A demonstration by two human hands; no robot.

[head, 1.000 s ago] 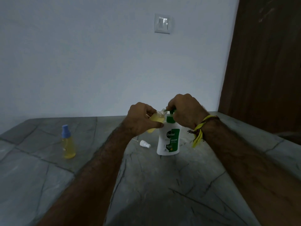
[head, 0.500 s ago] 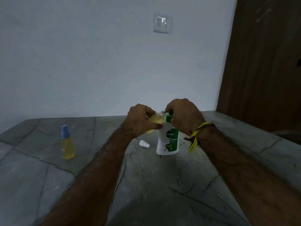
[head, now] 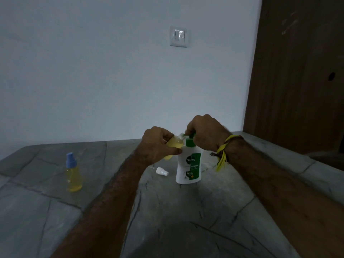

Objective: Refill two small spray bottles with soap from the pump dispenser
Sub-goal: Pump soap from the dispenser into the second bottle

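Two hands, left (head: pixel 158 145) gripping one of two spray bottles (head: pixel 174 146), right (head: pixel 204 133) clutching the one pump dispenser (head: pixel 189 164).

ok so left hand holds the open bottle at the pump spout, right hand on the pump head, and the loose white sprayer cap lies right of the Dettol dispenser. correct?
One slip: the head view shows the white sprayer cap lying left of the Dettol dispenser, not right. The rest stands: the left hand holds the open bottle at the spout, and the right hand is on the pump head.
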